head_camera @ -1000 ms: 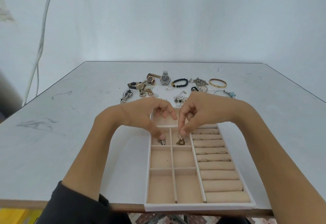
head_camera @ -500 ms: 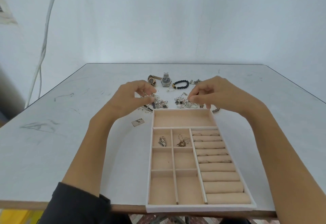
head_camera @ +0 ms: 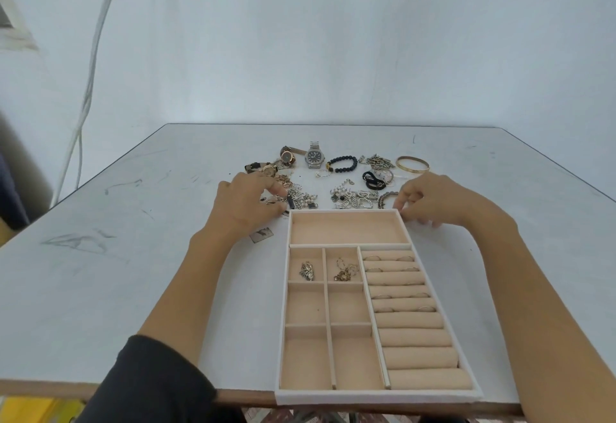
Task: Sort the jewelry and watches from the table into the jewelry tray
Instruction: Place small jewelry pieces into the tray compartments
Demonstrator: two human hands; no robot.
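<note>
While both hands have left the small boxes and gone back to the pile, the big pale grey table holds everything. Near its front edge sits the beige jewelry tray with a white rim. Its wide far box is bare, two small boxes each hold a little heap of chain bits, and thin rings sit between the soft rolls on the right.

The left hand now rests on the table at the tray's far left corner, fingers curled down into the tangle of silver and gold chains. I cannot tell if it has pinched anything yet. The right hand is at the far right corner, fingertips bent by the rim next to the dark beaded bangle; its grip is hidden too.

That tells me two pieces are put away and new ones are being picked.

Farther off wait the silver metal watch with a dark face, the black bead bracelet and the thin gold bangle. So most of the sorting is not done yet.
</note>
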